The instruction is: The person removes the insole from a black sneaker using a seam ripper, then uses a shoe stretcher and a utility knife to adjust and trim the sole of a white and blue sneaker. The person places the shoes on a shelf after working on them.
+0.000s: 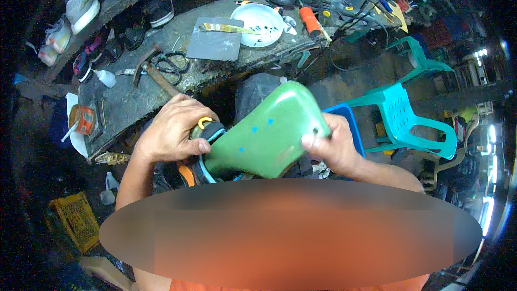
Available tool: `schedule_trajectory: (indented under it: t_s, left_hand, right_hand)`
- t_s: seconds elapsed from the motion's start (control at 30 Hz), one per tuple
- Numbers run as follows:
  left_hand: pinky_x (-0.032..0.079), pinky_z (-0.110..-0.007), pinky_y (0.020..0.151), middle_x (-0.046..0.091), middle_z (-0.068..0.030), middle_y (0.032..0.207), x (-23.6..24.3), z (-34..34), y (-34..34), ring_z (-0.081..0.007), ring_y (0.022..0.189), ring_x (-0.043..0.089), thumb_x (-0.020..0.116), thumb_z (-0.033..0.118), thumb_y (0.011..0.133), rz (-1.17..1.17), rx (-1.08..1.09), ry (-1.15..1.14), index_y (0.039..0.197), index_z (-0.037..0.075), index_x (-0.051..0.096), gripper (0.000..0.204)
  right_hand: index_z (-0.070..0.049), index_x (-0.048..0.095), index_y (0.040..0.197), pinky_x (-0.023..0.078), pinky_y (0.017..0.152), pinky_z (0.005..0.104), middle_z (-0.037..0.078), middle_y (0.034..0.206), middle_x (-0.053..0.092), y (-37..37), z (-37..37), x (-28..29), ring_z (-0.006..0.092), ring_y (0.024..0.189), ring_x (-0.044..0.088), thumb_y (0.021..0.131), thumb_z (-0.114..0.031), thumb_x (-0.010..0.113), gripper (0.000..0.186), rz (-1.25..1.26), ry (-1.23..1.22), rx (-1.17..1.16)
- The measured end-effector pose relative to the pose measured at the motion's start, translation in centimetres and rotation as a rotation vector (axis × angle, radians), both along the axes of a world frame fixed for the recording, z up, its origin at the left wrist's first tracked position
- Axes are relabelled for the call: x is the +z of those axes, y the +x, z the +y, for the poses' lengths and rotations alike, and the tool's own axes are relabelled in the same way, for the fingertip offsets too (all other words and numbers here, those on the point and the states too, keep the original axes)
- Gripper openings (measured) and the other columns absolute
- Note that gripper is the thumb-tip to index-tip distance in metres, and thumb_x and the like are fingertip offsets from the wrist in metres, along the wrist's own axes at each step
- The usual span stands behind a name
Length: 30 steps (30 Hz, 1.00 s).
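Gripping a dark, blue-edged collar (216, 132), the left hand (175, 128) curls its fingers closed; the green shoe last (266, 129) slants nearer than the surface (119, 112), its wide right end held in the closed fingers of the right hand (339, 146).

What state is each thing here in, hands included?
Left hand: closed on a dark blue-edged piece.
Right hand: gripping the green form's wide end.
Green form: tilted, blue-dotted, narrow end within the dark blue-edged piece.
White dish: dark specks on it, yellow strip overlapping it.
Hammer: handle end hidden behind the left hand.
Teal chair: apparently standing on its legs.
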<state>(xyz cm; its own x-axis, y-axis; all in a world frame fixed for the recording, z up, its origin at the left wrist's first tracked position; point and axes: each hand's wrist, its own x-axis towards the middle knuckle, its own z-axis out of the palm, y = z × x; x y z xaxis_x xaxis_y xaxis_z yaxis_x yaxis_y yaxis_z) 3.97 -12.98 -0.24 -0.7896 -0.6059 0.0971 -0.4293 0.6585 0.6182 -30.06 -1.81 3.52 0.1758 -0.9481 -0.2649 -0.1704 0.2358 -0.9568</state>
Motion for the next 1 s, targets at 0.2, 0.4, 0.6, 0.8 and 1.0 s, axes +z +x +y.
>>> schedule_trajectory:
  t_s: [0.2,0.4,0.6,0.8,1.0]
  left_hand:
    - [0.043,-0.047,0.108,0.064,-0.0194,0.123,0.3,2.5,3.4,-0.0375,0.121,0.058,0.085,0.044,0.069,-0.113,0.253,0.093,0.122,0.005,0.064,0.069]
    - [0.036,-0.042,0.114,0.057,-0.0178,0.141,-2.8,6.7,10.9,-0.03,0.133,0.053,0.067,0.045,0.09,0.121,0.598,0.436,0.127,-0.001,0.061,0.06]
    - [0.031,-0.044,0.117,0.05,-0.0204,0.149,-5.7,13.1,14.3,-0.0311,0.138,0.047,0.072,0.046,0.085,0.29,0.856,0.464,0.134,-0.001,0.057,0.069]
    - [0.034,-0.041,0.117,0.05,-0.0132,0.148,-5.0,18.8,11.9,-0.026,0.136,0.049,0.081,0.052,0.076,0.362,1.106,0.611,0.147,0.003,0.045,0.093]
    - [0.034,-0.04,0.117,0.048,-0.0089,0.15,-4.3,22.6,10.7,-0.0233,0.138,0.047,0.088,0.052,0.066,0.465,1.258,0.688,0.152,0.004,0.041,0.109]
  right_hand:
    - [-0.006,0.058,0.126,0.048,0.086,0.0315,0.005,0.111,0.066,-2.4,0.6,-6.0,0.0141,0.097,0.062,0.091,-0.045,0.061,0.052,-0.5,0.017,-0.649]
    - [-0.007,0.059,0.103,0.039,0.058,0.0285,0.001,0.081,0.055,-9.7,1.7,-16.8,0.0109,0.061,0.045,0.095,-0.037,0.065,0.032,-0.344,0.039,-0.954]
    - [-0.006,0.059,0.097,0.037,0.049,0.0285,-0.001,0.072,0.051,-6.9,-6.7,-32.3,0.0105,0.056,0.045,0.093,-0.036,0.07,0.033,-0.402,0.048,-1.055]
    - [-0.004,0.058,0.109,0.048,0.065,0.0352,0.01,0.091,0.059,2.0,-24.2,-39.3,0.0208,0.072,0.058,0.092,-0.037,0.067,0.038,-0.428,0.235,-0.755]
    - [-0.003,0.059,0.112,0.048,0.07,0.0355,0.012,0.096,0.061,3.7,-36.5,-39.8,0.0219,0.079,0.058,0.093,-0.036,0.067,0.039,-0.224,0.18,-0.574]
